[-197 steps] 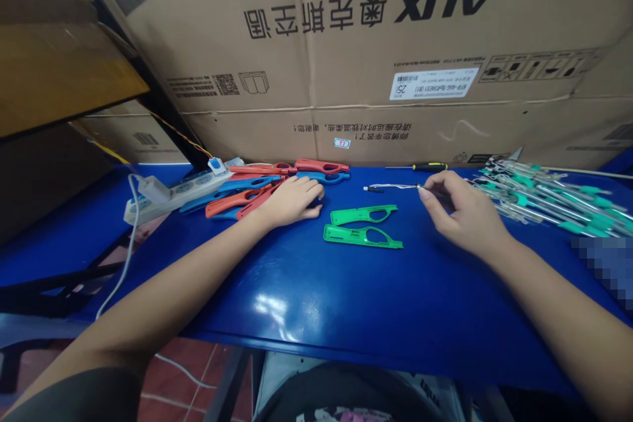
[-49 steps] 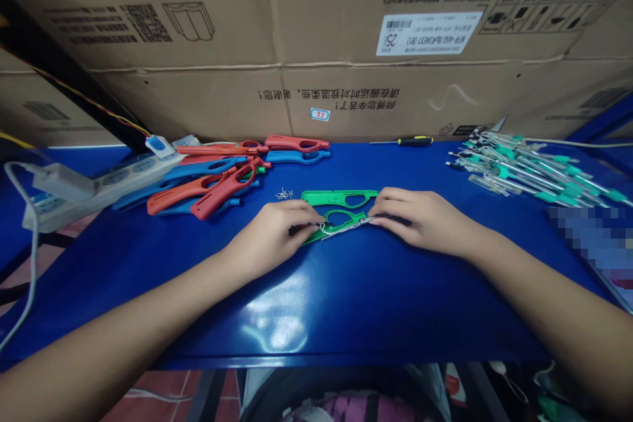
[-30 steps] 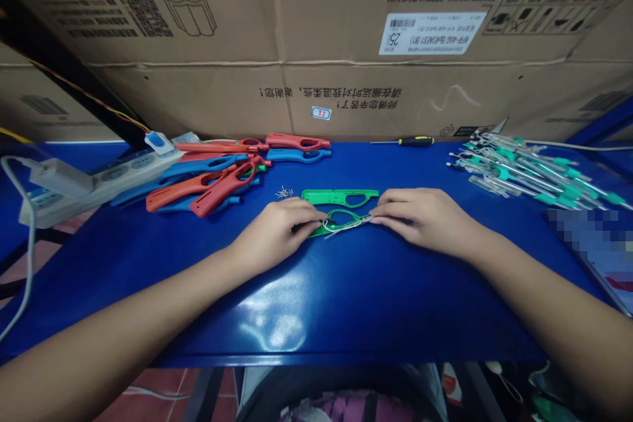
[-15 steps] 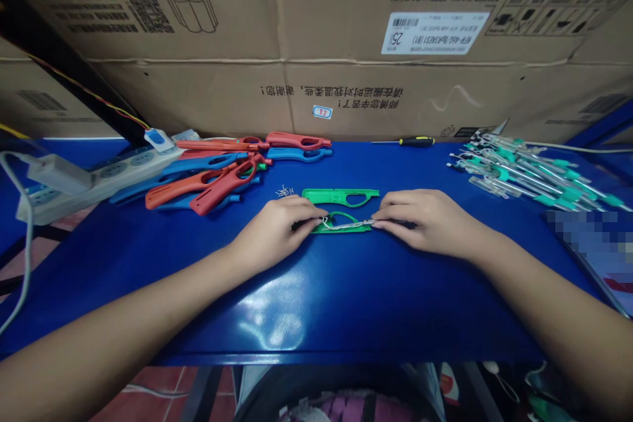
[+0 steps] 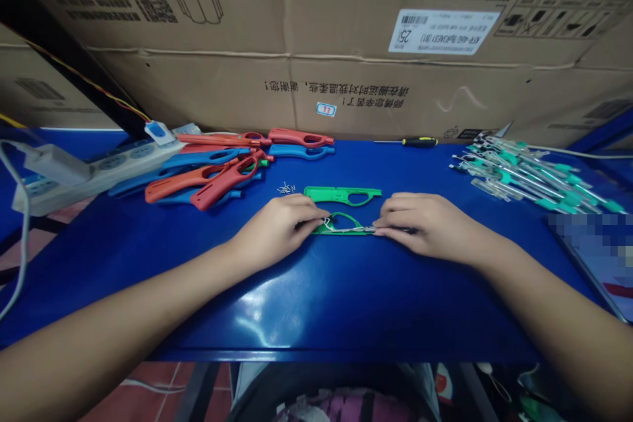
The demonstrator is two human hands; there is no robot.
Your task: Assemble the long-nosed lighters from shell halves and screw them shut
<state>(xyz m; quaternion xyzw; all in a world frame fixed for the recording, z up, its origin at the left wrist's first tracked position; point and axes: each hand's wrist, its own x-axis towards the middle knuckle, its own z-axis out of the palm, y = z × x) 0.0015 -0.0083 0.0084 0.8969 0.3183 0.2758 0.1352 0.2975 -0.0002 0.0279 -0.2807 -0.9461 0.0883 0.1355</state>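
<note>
The lower green lighter shell half (image 5: 349,217) lies open on the table between my hands. My left hand (image 5: 284,224) is closed in a pinch at its left end, on a small part with a white wire (image 5: 341,230); the fingers hide most of that part. At the right end, my right hand (image 5: 425,223) pinches a thin metal tube (image 5: 370,229) that lies along the shell's nose, its far part hidden under the palm. Just behind, a second green shell half (image 5: 324,194) rests with its inner side up. Small screws (image 5: 285,188) are scattered to its left.
Red and blue lighter shells (image 5: 222,188) are piled at the left beside a white power strip (image 5: 111,165). A screwdriver (image 5: 420,142) lies near the cardboard box (image 5: 237,92). Metal tubes with teal parts (image 5: 534,175) are heaped at the right, behind a flat, partly blurred object (image 5: 593,264).
The metal tube has come down slightly against the right end of the lower green shell half, and my right hand with it. My left hand keeps its pinch. The view has shifted a little.
</note>
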